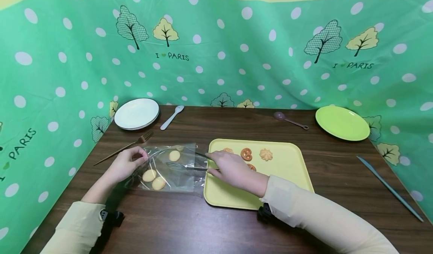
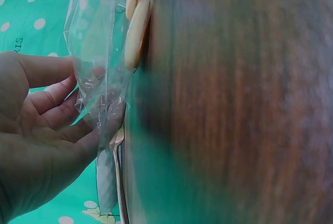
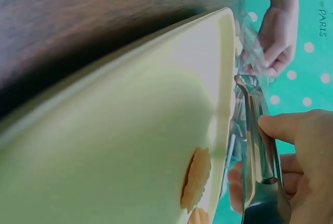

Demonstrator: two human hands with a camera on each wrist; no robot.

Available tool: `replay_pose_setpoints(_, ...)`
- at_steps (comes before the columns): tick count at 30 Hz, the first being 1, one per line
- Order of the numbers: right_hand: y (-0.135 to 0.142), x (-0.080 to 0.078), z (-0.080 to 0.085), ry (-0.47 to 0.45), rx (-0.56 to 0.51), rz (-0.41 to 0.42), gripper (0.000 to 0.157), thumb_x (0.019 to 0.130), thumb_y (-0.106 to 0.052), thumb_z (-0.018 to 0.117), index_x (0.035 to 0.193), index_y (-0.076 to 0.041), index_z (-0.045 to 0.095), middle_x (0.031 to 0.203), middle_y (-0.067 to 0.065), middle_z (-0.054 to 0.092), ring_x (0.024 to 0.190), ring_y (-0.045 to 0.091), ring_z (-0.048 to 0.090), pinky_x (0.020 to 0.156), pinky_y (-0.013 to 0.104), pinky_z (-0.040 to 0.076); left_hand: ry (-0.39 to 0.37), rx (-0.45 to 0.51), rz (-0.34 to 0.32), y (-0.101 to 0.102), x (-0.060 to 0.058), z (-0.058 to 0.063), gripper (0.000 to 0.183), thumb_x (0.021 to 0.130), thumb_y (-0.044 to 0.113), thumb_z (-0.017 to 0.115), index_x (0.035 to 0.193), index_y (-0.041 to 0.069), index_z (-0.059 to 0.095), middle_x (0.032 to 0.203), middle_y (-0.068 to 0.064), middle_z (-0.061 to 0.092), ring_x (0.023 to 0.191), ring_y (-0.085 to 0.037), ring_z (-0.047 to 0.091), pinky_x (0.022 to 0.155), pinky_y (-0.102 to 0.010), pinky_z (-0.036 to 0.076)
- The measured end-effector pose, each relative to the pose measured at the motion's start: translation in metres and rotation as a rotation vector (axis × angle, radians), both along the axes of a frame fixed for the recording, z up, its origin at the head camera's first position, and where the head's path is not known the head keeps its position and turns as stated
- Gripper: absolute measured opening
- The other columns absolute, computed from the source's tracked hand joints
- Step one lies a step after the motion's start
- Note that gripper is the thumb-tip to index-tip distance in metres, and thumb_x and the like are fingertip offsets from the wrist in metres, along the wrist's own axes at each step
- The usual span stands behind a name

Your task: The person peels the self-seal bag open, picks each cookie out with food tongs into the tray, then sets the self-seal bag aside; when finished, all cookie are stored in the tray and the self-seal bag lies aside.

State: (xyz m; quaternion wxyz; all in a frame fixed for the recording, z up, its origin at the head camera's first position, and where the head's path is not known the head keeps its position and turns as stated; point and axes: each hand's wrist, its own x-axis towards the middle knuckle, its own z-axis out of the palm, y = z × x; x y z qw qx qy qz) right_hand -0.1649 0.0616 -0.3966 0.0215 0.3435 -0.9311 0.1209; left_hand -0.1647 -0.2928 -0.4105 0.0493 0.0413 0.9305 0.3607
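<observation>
At the left of the head view, my left hand [image 1: 126, 164] pinches the near-left end of a clear plastic bag [image 1: 182, 180], lifting the film there. Three round pale cookies [image 1: 158, 183] show through the bag: two together at the lower left, one higher up. My right hand [image 1: 233, 169] grips metal tongs [image 1: 189, 167], with the arms spread apart and reaching into the bag. One tong tip overlaps the upper cookie [image 1: 174, 156] in the head view; the other lies below it. In the right wrist view, thumb and fingers press both sides of the tongs [image 3: 255, 146].
A yellow tray [image 1: 291, 175] under my right forearm bears several cookies, including a pretzel-shaped one [image 1: 246, 154] and a flower-shaped one [image 1: 266, 154]. Around lie a white plate [image 1: 137, 114], a pale spoon [image 1: 172, 117], a fork [image 1: 123, 148], a purple spoon [image 1: 291, 121], a green plate [image 1: 342, 123] and a blue-grey knife [image 1: 389, 188].
</observation>
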Motion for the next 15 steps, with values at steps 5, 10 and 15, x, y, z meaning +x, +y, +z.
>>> replay_pose_setpoints(5, -0.008, -0.005, -0.004, -0.005, -0.004, -0.001, 0.051, 0.09, -0.037, 0.063, 0.131, -0.008, 0.054, 0.125, 0.006, 0.062, 0.113, 0.022, 0.059, 0.09, 0.04, 0.049, 0.002, -0.006, 0.001, 0.0, -0.001, -0.001, 0.007, 0.093, 0.011, 0.058, 0.097, 0.006, 0.062, 0.096, -0.01, 0.062, 0.088, -0.024, 0.054, 0.074, -0.035, 0.042)
replay_pose_setpoints(10, -0.012, -0.008, -0.006, 0.004, -0.004, -0.003, 0.049, 0.09, -0.036, 0.063, 0.13, -0.01, 0.056, 0.122, 0.005, 0.064, 0.11, 0.02, 0.061, 0.085, 0.038, 0.051, 0.011, -0.005, -0.004, 0.0, -0.002, -0.003, 0.006, 0.093, 0.01, 0.058, 0.096, 0.006, 0.062, 0.095, -0.009, 0.062, 0.088, -0.024, 0.053, 0.074, -0.035, 0.042)
replay_pose_setpoints(15, -0.015, -0.01, -0.006, 0.037, 0.0, -0.01, 0.043, 0.089, -0.034, 0.064, 0.126, -0.011, 0.059, 0.117, 0.004, 0.066, 0.103, 0.019, 0.064, 0.077, 0.038, 0.053, 0.008, -0.004, -0.007, 0.0, -0.002, -0.003, 0.007, 0.093, 0.01, 0.058, 0.097, 0.006, 0.062, 0.095, -0.009, 0.062, 0.089, -0.024, 0.053, 0.075, -0.035, 0.043)
